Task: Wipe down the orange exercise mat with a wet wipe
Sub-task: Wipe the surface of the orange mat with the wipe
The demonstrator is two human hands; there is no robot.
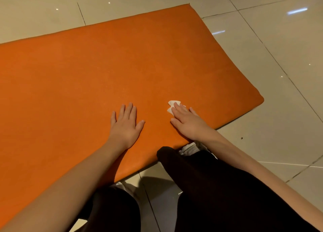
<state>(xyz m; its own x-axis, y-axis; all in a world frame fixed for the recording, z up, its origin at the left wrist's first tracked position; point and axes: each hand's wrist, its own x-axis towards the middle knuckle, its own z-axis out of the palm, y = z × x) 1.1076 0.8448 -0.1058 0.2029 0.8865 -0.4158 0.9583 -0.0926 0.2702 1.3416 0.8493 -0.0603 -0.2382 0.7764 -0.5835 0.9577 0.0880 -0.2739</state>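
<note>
Both arms reach forward and down, bare to beyond the wrists. The left hand [126, 125] lies flat, palm down, on the orange mat [104, 65], its fingers straight and close together and the thumb spread out to the right. The left forearm [78, 175] runs back towards the lower left. The right hand [187, 122] is also palm down with straight fingers angled up and left, pressing the wet wipe [172, 105], which shows white beyond the fingertips. The right forearm [244, 156] stretches back to the lower right. The two hands are near each other but apart.
</note>
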